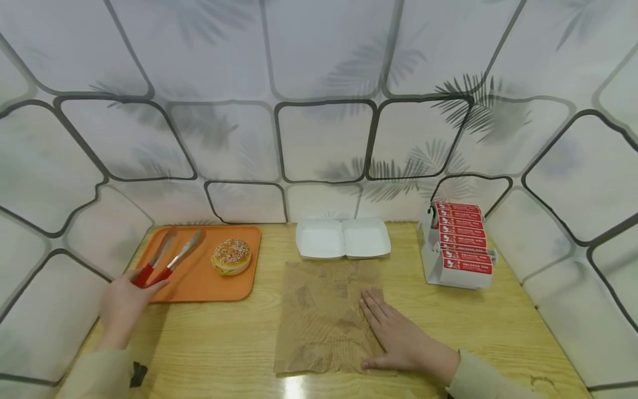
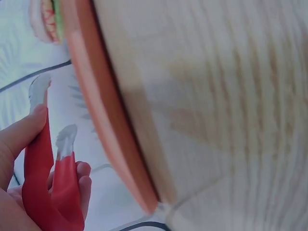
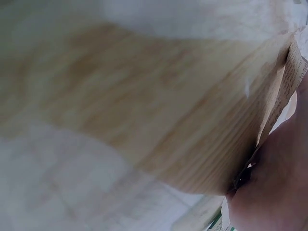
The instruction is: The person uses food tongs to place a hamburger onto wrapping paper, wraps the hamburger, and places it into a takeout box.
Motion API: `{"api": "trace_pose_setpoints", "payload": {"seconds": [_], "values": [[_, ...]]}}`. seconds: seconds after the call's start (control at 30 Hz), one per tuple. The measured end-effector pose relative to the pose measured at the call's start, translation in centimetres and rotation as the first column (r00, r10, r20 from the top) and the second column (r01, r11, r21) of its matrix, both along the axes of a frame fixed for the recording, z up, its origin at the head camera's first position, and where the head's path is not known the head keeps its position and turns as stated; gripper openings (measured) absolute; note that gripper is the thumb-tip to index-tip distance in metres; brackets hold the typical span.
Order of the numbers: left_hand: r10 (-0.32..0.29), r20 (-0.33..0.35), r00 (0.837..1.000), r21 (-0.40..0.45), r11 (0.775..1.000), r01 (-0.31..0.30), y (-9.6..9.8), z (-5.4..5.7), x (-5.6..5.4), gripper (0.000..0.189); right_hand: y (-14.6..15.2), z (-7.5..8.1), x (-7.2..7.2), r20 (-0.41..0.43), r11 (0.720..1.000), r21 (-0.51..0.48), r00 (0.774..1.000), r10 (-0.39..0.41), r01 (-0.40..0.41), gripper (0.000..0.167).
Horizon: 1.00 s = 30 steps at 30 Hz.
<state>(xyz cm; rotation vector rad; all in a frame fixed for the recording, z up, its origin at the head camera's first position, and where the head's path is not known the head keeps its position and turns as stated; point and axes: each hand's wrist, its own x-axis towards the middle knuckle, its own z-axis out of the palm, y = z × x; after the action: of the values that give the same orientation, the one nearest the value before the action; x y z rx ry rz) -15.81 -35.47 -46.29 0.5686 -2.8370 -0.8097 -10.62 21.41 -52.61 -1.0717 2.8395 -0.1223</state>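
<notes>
My left hand [image 1: 125, 299] grips red-handled tongs [image 1: 158, 270] with metal arms, held spread over the left part of an orange tray [image 1: 199, 289]. In the left wrist view, thumb and fingers wrap the tongs' red handles [image 2: 38, 159]. On the tray's right half sits a burger [image 1: 231, 257] with a seeded bun. Flat on the table lies a sheet of brown paper [image 1: 324, 321] with faint print. My right hand [image 1: 399, 335] rests on its right edge, fingers straight and thumb spread.
Behind the paper stands an opened white takeout box [image 1: 344, 239]. A dispenser with a roll of red-and-white labels [image 1: 463, 241] is at the back right. Patterned panels [image 1: 324, 141] enclose the wooden table [image 1: 214, 343] at the back and sides.
</notes>
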Motion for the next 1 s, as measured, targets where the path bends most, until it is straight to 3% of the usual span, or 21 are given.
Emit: {"api": "trace_pose_setpoints", "payload": {"seconds": [0.3,0.53,1.0], "values": [[-0.044,0.018,0.999,-0.025,0.999,0.044,0.8,1.4,1.3,0.077,0.0,0.1,0.0,0.004,1.0,-0.002,1.0,0.003,-0.003,0.123],[-0.093,0.071,0.993,-0.02,0.995,0.095,2.0,2.3,2.3,0.085,0.0,0.2,0.0,-0.015,1.0,-0.01,1.0,0.01,-0.01,0.123],[-0.198,0.003,0.98,-0.059,0.978,0.198,3.5,1.4,4.0,0.079,0.0,0.1,0.0,0.001,1.0,-0.009,1.0,0.0,0.0,0.123]]}}
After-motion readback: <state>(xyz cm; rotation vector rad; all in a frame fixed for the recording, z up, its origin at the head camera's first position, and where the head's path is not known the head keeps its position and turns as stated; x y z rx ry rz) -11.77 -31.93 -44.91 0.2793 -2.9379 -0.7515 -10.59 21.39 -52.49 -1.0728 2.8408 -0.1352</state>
